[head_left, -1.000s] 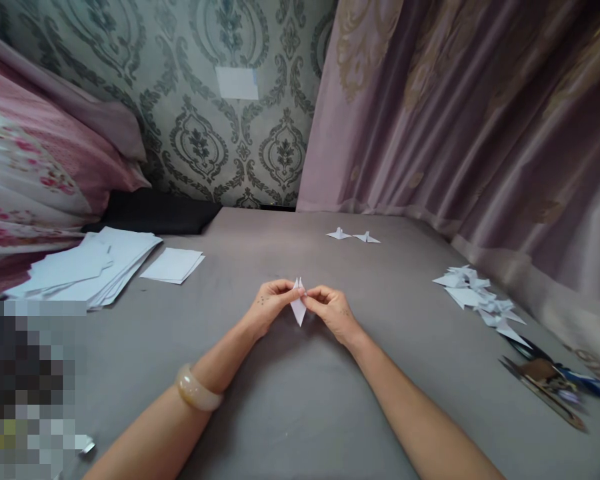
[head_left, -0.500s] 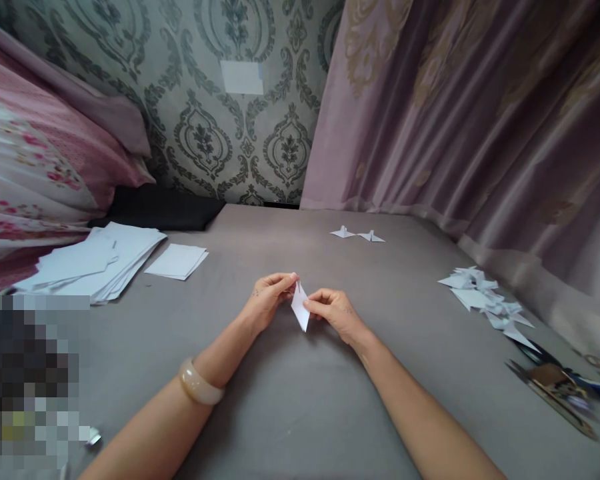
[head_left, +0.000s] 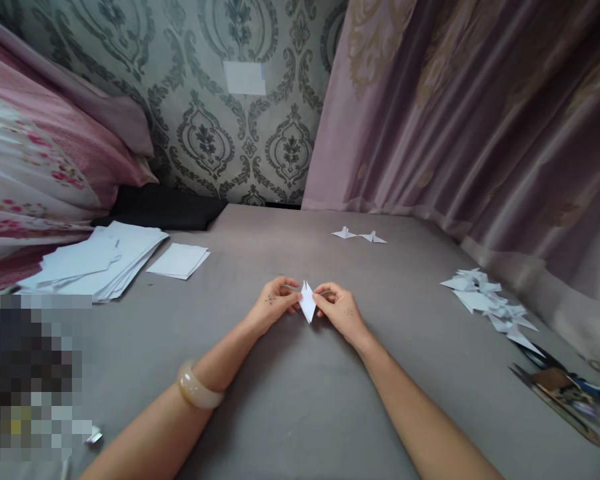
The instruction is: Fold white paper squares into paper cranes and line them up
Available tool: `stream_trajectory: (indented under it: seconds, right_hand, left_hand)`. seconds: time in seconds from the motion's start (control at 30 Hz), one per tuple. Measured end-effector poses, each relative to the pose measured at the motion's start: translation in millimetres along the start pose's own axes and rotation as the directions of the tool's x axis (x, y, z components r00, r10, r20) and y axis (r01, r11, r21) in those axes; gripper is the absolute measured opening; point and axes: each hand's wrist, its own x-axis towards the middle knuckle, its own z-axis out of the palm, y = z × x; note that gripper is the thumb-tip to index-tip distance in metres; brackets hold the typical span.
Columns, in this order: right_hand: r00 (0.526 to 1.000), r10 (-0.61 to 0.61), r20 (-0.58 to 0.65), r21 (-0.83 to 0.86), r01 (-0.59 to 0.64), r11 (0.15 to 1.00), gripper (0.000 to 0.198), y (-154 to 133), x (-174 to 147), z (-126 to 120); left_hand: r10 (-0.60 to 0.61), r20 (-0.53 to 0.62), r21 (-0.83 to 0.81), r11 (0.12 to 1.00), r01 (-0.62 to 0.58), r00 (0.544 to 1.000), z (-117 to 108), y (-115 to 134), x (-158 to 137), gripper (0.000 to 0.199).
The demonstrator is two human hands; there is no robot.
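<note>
A small piece of folded white paper (head_left: 308, 304), shaped like a narrow diamond with a split upper tip, is held up between my two hands. My left hand (head_left: 279, 298), above a wrist with a pale bangle (head_left: 200, 387), pinches its left corner between thumb and fingers. At the right corner, my right hand (head_left: 337, 305) grips it the same way. The fingertips behind the paper are partly hidden. Farther off lie two folded paper cranes (head_left: 373, 237), side by side.
A stack of white sheets (head_left: 100, 260) and some smaller square papers (head_left: 180, 260) lie at left. On the right sits a pile of folded paper cranes (head_left: 485, 293), with scissors (head_left: 537, 357) and a pointed tool (head_left: 555, 407) nearer me. A dark folded cloth (head_left: 165, 208) lies at the back left.
My left hand has shifted from the paper's upper tip down to its left corner. The paper now stands more upright and faces me, its split tip showing between both hands.
</note>
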Motion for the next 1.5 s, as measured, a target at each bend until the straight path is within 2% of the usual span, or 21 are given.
stream_trajectory:
  seconds: [0.13, 0.27, 0.4, 0.53, 0.7, 0.87, 0.97, 1.23, 1.5]
  right_hand:
    - [0.997, -0.077, 0.005, -0.108, 0.077, 0.991, 0.016, 6, 1, 2]
    - [0.99, -0.139, 0.011, -0.303, 0.136, 0.943, 0.016, -1, -6, 4]
    - [0.975, -0.212, 0.063, -0.474, 0.216, 0.854, 0.021, -7, -11, 5]
    - [0.959, -0.262, 0.105, -0.605, 0.271, 0.748, 0.022, -7, -12, 3]
    - [0.959, -0.222, 0.178, -0.635, 0.284, 0.719, 0.024, -7, -13, -8]
    - [0.943, -0.224, 0.245, -0.569, 0.327, 0.754, 0.021, -10, -13, -16]
    - [0.946, -0.222, 0.238, -0.55, 0.319, 0.771, 0.017, -11, -12, -16]
    - [0.961, -0.207, 0.182, -0.534, 0.273, 0.8, 0.018, -7, -6, -15]
    - [0.978, -0.177, 0.108, -0.577, 0.207, 0.79, 0.018, -5, -4, -9]
  left_hand:
    - [0.175, 0.025, 0.266, 0.948, -0.176, 0.984, -1, -6, 1, 0.013]
    - [0.28, 0.086, 0.556, 0.783, -0.28, 0.956, -1, -5, -2, 0.016]
    - [0.339, 0.186, 0.645, 0.666, -0.375, 0.922, -3, -5, -4, 0.022]
    - [0.36, 0.262, 0.655, 0.615, -0.439, 0.895, -7, -8, -3, 0.026]
    - [0.317, 0.326, 0.647, 0.613, -0.455, 0.891, -13, -3, -6, 0.035]
    - [0.266, 0.326, 0.641, 0.643, -0.419, 0.907, -16, 1, -7, 0.023]
    - [0.259, 0.304, 0.64, 0.657, -0.398, 0.917, -17, 0, -4, 0.017]
    - [0.251, 0.247, 0.659, 0.665, -0.352, 0.936, -13, 2, -3, 0.02]
    - [0.238, 0.186, 0.728, 0.618, -0.296, 0.953, -8, 2, 0, 0.021]
